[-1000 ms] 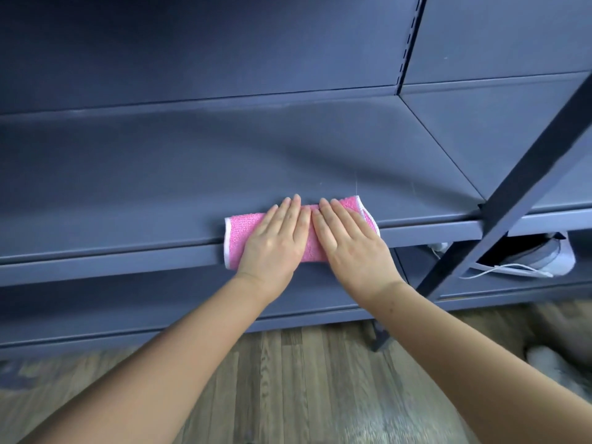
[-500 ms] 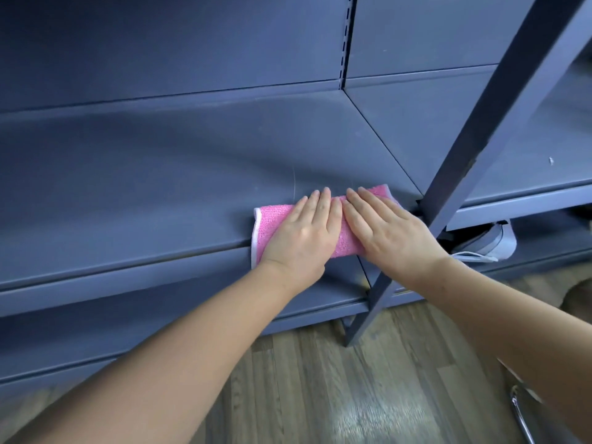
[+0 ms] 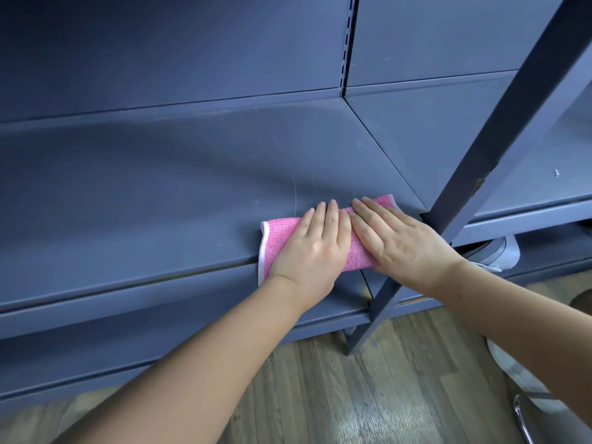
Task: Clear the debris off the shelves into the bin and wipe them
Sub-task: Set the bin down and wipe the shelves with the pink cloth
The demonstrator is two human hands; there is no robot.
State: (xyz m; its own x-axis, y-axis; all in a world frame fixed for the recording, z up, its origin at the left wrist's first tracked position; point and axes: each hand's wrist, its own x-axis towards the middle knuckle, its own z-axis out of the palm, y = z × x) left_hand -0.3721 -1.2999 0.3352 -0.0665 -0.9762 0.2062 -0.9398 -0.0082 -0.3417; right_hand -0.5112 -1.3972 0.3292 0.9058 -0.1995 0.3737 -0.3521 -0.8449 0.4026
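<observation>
my left hand [image 3: 312,248] and right hand [image 3: 400,241] lie side by side, just right of the frame's centre, both flat with fingers straight, pressing down on a folded pink cloth [image 3: 278,233]. neither curls round it. the cloth sits at the front edge of the grey shelf [image 3: 160,193], one end hanging over the lip. a slanted grey post [image 3: 499,149] crosses the right of the frame, just beside my right hand. a small white speck [image 3: 556,173] lies on the neighbouring shelf at far right. wood floor [image 3: 352,395] runs along the bottom.
</observation>
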